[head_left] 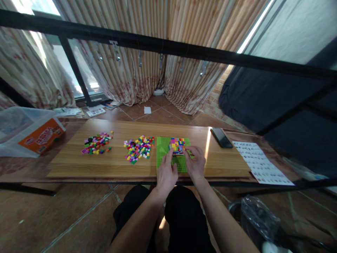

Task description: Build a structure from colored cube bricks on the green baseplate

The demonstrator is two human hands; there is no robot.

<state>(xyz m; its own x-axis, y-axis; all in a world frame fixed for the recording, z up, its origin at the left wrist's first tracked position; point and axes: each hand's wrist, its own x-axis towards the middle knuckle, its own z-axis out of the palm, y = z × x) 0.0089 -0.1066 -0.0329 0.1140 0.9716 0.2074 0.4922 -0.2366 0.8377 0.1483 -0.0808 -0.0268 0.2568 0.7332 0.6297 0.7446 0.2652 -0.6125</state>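
A low block of multicoloured building bricks [177,142] stands on a green studded baseplate [161,154]. My left hand [167,172] rests at the near left corner of the brick block. Its fingers stretch forward against the side and the thumb is apart from them. On the right side, my right hand [196,164] has its thumb and index finger closed together at the block's edge. Whatever sits between those fingertips is too small and covered to make out. Parts of the block's near face are hidden by the fingers.
Left of the baseplate lie a pile of loose bricks [139,147] and a farther pile [97,143] on the wooden board [71,161]. A clear plastic bin [28,131] stands far left. To the right are a phone [221,137] and a printed sheet [260,161]. A black bar [163,45] crosses ahead.
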